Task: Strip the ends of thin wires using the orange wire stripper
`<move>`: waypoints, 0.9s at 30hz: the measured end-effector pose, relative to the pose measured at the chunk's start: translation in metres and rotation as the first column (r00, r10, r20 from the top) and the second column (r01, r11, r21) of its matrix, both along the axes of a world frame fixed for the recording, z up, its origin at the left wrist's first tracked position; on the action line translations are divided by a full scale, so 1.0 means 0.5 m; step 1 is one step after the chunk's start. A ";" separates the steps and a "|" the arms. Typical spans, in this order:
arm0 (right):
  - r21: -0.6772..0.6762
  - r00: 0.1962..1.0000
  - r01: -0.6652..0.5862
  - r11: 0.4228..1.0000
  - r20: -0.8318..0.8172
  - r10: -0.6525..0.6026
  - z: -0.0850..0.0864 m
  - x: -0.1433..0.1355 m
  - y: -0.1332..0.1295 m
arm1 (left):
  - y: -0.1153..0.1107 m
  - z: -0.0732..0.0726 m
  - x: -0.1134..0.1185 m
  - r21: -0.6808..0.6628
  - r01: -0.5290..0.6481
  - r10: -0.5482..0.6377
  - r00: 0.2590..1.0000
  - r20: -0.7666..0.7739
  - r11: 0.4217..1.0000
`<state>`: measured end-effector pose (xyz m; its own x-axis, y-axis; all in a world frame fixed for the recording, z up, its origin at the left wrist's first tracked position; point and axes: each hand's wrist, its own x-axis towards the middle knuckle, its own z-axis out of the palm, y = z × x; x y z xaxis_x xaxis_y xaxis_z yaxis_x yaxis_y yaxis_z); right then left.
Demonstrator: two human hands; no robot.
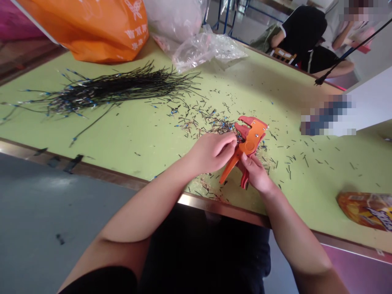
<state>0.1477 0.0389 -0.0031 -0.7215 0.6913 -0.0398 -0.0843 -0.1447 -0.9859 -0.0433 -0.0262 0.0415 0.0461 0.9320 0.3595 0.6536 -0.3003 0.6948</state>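
Orange-and-red wire strippers are in my right hand, above the table, with their jaws pointing up and away from me. The thumb lies against the tool, and the handles are spread apart. Beside the strippers, my left hand is closed with its fingers curled in. Whatever it may hold is hidden by the fingers. Beneath and beyond both hands lies a heap of short black wire offcuts, some with blue bits. A large bundle of black wires with blue-tipped ends rests at the left.
An orange bag and clear plastic bags stand along the back of the green table. A bottle with an orange label lies at the right. A white panel rises at the right. Another person sits beyond.
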 end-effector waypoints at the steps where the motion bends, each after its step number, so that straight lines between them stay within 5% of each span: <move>1: -0.003 1.000 -0.010 1.000 0.004 0.010 0.003 0.000 0.000 | 0.000 0.000 0.001 -0.013 -0.004 0.003 1.000 -0.011 1.000; 7: -0.035 0.990 -0.128 0.991 0.048 0.130 0.006 -0.002 -0.001 | 0.002 0.000 0.002 -0.048 -0.023 0.022 1.000 -0.013 0.999; 27: -0.154 0.996 -0.031 0.988 -0.085 0.018 -0.005 -0.004 -0.004 | 0.003 -0.004 0.006 -0.080 -0.044 0.040 0.998 -0.055 0.996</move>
